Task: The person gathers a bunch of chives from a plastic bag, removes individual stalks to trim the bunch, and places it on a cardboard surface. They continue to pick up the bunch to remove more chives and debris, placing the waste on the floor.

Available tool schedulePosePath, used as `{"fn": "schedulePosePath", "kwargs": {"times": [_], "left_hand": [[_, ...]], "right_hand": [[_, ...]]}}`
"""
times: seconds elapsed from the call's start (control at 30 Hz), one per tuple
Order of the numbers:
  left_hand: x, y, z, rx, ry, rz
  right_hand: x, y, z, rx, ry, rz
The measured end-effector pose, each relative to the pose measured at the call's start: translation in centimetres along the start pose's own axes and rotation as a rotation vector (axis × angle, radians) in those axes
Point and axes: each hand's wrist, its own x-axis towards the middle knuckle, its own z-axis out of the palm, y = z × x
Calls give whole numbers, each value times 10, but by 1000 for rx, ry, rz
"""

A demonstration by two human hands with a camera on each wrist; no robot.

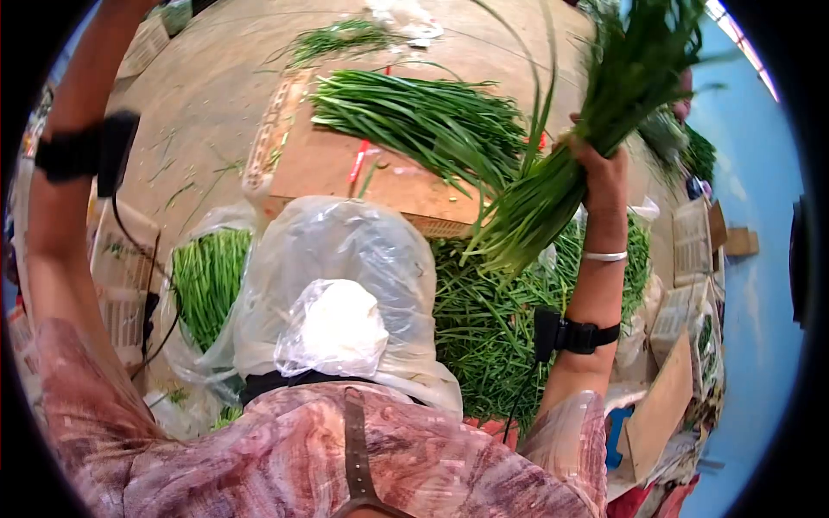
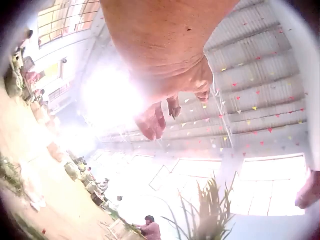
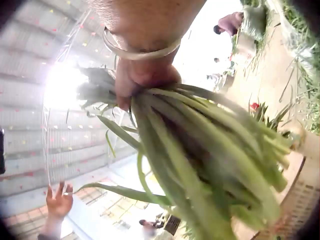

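My right hand [image 1: 598,168] grips a thick bunch of garlic chives [image 1: 544,203] around its middle, held up to the right with pale cut ends pointing down and leafy tips up. The right wrist view shows the fingers wrapped round this bunch [image 3: 195,150]. My left hand [image 2: 172,90] is raised high on the other side, out of the head view. Its fingers are loosely bent and hold nothing; from the right wrist, the left hand [image 3: 59,204] appears spread, with one long leaf tip reaching close to it. A pile of chives [image 1: 423,116] lies on the board [image 1: 302,168] in front.
Loose greens [image 1: 484,328] heap up below my right arm. Bundled chives [image 1: 207,281] stand in a plastic bag at left. A plastic sheet with a white bundle [image 1: 332,328] covers my lap. Plastic crates [image 1: 125,268] flank both sides, and another person [image 2: 150,227] is farther off.
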Motion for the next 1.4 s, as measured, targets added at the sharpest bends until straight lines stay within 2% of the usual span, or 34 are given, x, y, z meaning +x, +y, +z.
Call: {"fn": "schedulePosePath", "kwargs": {"times": [0.03, 0.1, 0.13, 0.17, 0.23, 0.3, 0.37, 0.47, 0.53, 0.6, 0.63, 0.67, 0.73, 0.77, 0.8, 0.87, 0.9, 0.93, 1.0, 1.07, 1.1, 1.17, 1.2, 1.27, 1.33, 1.4], "left_hand": [[-1, -19, -14, -17, -9, 6], [-11, -74, -63, -59, -416, -151], [-35, -95, -54, -12, -571, -293], [-59, -105, -30, 102, -639, -483], [-97, -142, 15, 88, -832, -648], [-119, -183, 67, 89, -967, -570], [-135, -222, 112, 126, -1010, -532], [-162, -237, 168, -526, -1066, -670], [-181, -216, 186, -777, -974, -803], [-201, -209, 184, -960, -856, -856], [-210, -217, 181, -930, -825, -861], [-205, -202, 180, -805, -811, -865], [-212, -196, 177, -865, -674, -871], [-207, -184, 176, -743, -653, -903], [-207, -175, 182, -707, -531, -787], [-199, -171, 178, -727, -468, -805], [-194, -170, 174, -782, -461, -807], [-188, -172, 170, -837, -457, -814], [-181, -191, 168, -954, -466, -758], [-185, -210, 170, -1270, -403, -926], [-192, -224, 177, -1397, -348, -1035], [-209, -256, 185, -1498, -241, -1101], [-213, -261, 187, -1549, -208, -1122], [-215, -266, 190, -1687, -223, -1146], [-211, -260, 193, -1722, -227, -1112], [-206, -255, 200, -1712, -132, -1146]], "right_hand": [[-3, 0, -14, 118, 32, 9], [-6, 10, -43, 347, 47, 1], [-11, 14, -46, 342, 55, 0], [-18, 16, -48, 542, 37, 7], [-26, 27, -52, 910, -69, 76], [-35, 31, -38, 949, -42, 80], [-37, 44, -27, 984, -40, 107], [-35, 60, -4, 1025, -55, 157], [-28, 74, 7, 957, -58, 169], [-22, 86, 14, 809, 62, 274], [-20, 90, 21, 811, 80, 313], [-17, 97, 27, 812, 95, 354], [-7, 111, 35, 889, 73, 505], [-2, 113, 41, 888, 68, 539], [4, 113, 45, 885, 63, 572], [21, 111, 51, 832, -11, 543], [34, 111, 55, 746, 30, 461], [46, 109, 55, 766, -54, 468], [64, 95, 68, 770, -54, 430], [80, 121, 73, 695, -19, 478], [79, 128, 77, 615, 56, 487], [71, 136, 78, 454, 202, 504], [64, 133, 79, 449, 190, 516], [46, 128, 77, 346, 328, 574], [37, 141, 65, 384, 307, 594], [33, 153, 57, 422, 278, 608]]}}
